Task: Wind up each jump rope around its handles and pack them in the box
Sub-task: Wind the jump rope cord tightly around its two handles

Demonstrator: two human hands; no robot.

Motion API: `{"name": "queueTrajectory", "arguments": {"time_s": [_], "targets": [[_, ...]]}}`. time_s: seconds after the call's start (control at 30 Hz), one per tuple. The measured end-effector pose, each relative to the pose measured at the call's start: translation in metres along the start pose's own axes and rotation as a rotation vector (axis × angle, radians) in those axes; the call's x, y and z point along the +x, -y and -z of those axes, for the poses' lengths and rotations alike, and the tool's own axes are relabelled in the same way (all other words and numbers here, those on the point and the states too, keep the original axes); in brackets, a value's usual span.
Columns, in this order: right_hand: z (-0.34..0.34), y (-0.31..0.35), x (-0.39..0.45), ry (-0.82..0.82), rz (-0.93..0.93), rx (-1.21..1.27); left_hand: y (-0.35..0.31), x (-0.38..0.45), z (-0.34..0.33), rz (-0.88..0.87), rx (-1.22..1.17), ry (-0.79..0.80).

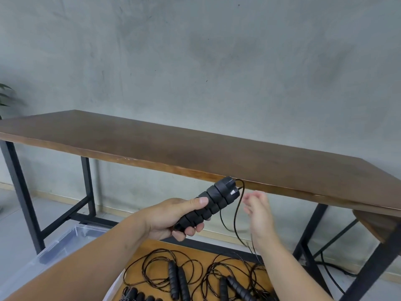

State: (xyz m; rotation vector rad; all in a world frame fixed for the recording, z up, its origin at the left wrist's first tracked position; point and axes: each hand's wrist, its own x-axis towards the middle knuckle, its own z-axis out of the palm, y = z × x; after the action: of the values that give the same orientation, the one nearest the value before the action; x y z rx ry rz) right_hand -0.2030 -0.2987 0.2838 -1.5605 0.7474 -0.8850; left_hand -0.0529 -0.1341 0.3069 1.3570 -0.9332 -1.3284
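Observation:
My left hand (173,218) grips a pair of black ribbed jump rope handles (217,198) held together and pointing up to the right. Thin black cord (237,216) runs out of the handle tops and hangs down in loops. My right hand (258,211) is just right of the cord, blurred, fingers spread and loose; whether it touches the cord is unclear. Below, on a light wooden surface (152,246), lie several more black ropes with handles (178,279), their cords loosely tangled. A clear plastic box (65,242) stands at the lower left, partly hidden by my left forearm.
A long dark brown table (195,148) on black metal legs spans the view in front of a grey concrete wall. A brown stool seat (375,224) sits at the right under the table edge. A black cable lies on the floor at the right.

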Motion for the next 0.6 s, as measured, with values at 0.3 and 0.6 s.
{"name": "queueTrajectory", "arguments": {"time_s": [0.3,0.6], "targets": [[-0.003,0.034,-0.006,0.209,0.305,-0.197,-0.002,-0.007,-0.007,-0.023,0.282,-0.07],[0.013,0.01,-0.003,0.433,0.147,-0.529,0.007,-0.004,-0.018,-0.003,0.496,-0.142]]}}
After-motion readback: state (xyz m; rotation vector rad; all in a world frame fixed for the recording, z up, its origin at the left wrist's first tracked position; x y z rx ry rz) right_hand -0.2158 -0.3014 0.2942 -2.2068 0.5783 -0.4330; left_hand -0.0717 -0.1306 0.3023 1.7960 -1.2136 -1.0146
